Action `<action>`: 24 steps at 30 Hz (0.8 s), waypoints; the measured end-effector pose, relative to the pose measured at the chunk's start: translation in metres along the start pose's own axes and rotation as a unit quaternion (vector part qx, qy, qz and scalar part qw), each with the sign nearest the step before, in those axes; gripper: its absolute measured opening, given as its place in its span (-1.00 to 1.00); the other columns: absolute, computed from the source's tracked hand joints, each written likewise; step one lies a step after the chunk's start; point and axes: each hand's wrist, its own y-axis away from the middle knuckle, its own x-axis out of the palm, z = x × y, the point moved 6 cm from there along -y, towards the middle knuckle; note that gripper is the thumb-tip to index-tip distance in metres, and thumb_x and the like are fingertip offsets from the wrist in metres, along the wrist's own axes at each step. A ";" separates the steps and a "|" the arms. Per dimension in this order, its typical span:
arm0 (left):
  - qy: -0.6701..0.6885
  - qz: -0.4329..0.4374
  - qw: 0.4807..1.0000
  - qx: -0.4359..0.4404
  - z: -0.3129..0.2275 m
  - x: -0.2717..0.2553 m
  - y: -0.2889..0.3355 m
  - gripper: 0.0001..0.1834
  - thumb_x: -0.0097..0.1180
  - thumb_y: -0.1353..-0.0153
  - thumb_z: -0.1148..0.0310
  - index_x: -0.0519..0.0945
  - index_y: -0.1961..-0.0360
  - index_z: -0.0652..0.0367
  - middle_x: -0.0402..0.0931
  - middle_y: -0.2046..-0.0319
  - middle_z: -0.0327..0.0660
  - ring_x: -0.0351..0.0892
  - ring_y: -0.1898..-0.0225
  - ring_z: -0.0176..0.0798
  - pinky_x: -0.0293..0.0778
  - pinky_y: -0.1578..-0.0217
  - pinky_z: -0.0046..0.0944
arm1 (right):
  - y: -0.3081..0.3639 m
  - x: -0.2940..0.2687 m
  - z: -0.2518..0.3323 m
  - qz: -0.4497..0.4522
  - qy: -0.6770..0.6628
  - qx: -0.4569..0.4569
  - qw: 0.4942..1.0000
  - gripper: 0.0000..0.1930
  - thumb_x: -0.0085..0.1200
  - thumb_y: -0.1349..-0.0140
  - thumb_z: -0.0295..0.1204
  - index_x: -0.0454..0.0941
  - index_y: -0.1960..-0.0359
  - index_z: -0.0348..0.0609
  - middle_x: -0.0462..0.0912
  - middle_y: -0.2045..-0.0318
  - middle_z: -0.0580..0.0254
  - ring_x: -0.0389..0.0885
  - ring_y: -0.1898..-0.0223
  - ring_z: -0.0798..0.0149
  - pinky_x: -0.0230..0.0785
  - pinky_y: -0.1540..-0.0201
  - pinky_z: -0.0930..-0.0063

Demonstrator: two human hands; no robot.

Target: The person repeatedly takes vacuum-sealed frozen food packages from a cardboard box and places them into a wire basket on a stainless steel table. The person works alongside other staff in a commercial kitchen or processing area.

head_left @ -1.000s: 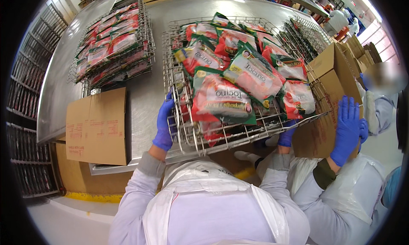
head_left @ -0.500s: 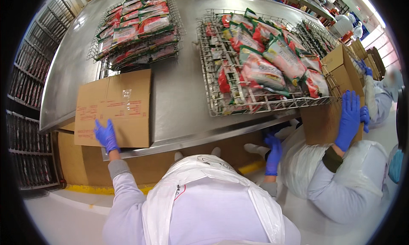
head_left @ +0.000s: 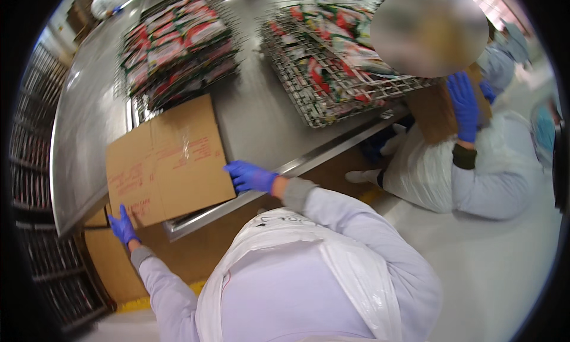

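Observation:
A flat brown cardboard carton point(head_left: 169, 158) lies on the near left part of the steel table, its near edge reaching to the table's rim. My left hand point(head_left: 123, 228), in a blue glove, is at its near left corner with the fingers apart. At the carton's right edge, my right hand point(head_left: 250, 177), gloved alike, reaches in with outstretched fingers whose tips meet the cardboard. Neither hand visibly closes around the carton. Whatever lies beneath the carton is hidden.
Stacked wire racks point(head_left: 178, 45) of red and white packets stand behind the carton. More wire racks point(head_left: 320, 98) with packets are to the right on the steel table point(head_left: 255, 122). A co-worker's gloved hand point(head_left: 464, 107) rests against another box point(head_left: 430, 110). Tall racks point(head_left: 35, 158) line the left.
My right hand has risen from beside my body to the carton's right edge. My left hand has moved from the carton's face to its near left corner. The carton appears turned slightly.

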 end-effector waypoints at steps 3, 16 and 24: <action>0.088 0.121 0.985 0.082 -0.024 0.019 -0.014 -0.03 0.02 -0.19 -0.25 0.17 -0.34 0.38 0.15 -0.33 0.18 0.17 -0.34 0.12 0.14 -0.30 -0.06 | -0.040 -0.013 -0.001 -0.085 0.132 -0.229 0.961 -0.59 0.12 -0.25 -0.29 0.44 -0.05 -0.28 0.59 0.06 0.12 0.51 0.05 0.28 0.39 -0.05 0.31; 0.371 0.129 0.880 0.266 -0.198 -0.037 0.101 -0.16 -0.32 -0.29 -0.30 0.31 -0.28 0.22 0.39 -0.19 0.00 0.38 -0.20 -0.05 0.27 -0.22 0.05 | 0.213 0.015 0.204 -0.259 0.466 -0.469 0.705 -0.39 0.17 -0.13 -0.47 0.30 -0.26 -0.16 0.53 -0.02 0.00 0.52 -0.02 0.11 0.36 -0.11 0.30; 0.707 0.132 0.591 0.365 -0.270 -0.168 0.165 -0.06 -0.40 -0.21 -0.44 0.37 -0.23 0.18 0.43 -0.14 -0.01 0.40 -0.17 -0.06 0.18 -0.27 0.12 | 0.243 0.144 0.249 -0.225 0.531 -0.702 0.418 -0.07 0.26 0.05 0.06 0.21 -0.31 -0.17 0.27 -0.23 -0.06 0.24 -0.27 -0.05 0.03 -0.29 -0.09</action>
